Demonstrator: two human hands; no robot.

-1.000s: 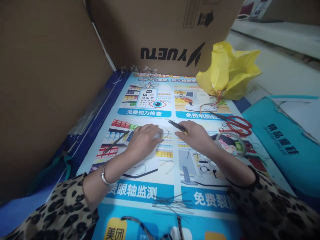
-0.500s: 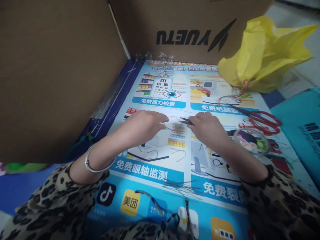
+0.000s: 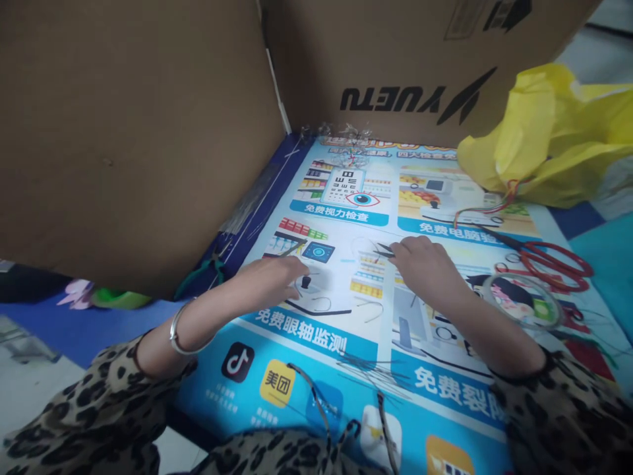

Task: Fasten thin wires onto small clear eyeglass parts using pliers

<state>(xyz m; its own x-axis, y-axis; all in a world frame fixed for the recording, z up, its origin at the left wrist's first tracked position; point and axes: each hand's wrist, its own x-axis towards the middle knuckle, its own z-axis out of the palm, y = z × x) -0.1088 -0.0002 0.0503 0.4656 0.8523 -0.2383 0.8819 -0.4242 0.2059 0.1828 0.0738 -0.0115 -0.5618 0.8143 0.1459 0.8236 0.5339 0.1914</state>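
Right hand [image 3: 428, 264] is pinched shut on small dark pliers [image 3: 384, 249], tips pointing left over the poster [image 3: 346, 369]. Left hand [image 3: 277, 277] lies on the poster, fingers loosely curled, can't tell if it's got anything. Bent wire bits [image 3: 370, 309] lie just below the hands. Wire looks light, thin and springy, so I'd grip near an end

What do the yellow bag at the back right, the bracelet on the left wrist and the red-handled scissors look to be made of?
Crumpled yellow bag: thin plastic film, probably, judging by its sharp creases and slight sheen. Silver bracelet above the left hand: polished metal, with a bright highlight on its edge. Red-handled scissors: loops look plastic-coated; blades are dark, likely steel, though blurred.
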